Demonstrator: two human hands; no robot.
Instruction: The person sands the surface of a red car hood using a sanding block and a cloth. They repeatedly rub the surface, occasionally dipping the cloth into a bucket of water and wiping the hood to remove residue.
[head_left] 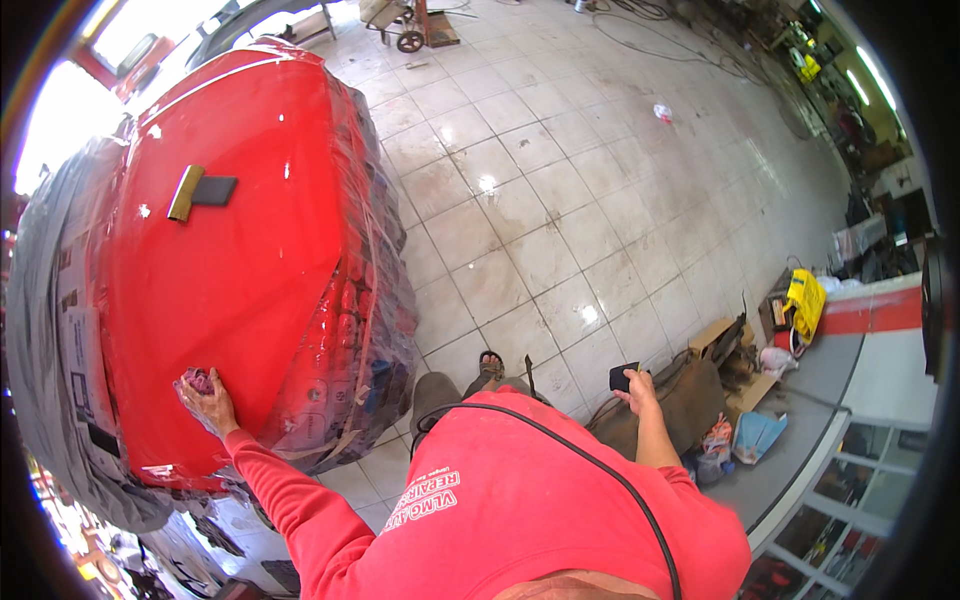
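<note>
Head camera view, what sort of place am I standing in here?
Most likely a car body repair or paint shop: a glossy red car panel masked with clear plastic sheeting, a rectangular sanding block lying on it, and a stained white tiled floor.

Crumpled pinkish rag (197,381) pressed flat on the glossy red car panel (230,260); small dark block (622,377) held upright, well apart.

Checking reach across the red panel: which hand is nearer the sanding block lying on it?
Left. The left hand presses a cloth on the same red panel, below the sanding block; the right hand is off the panel, holding a small dark object.
</note>
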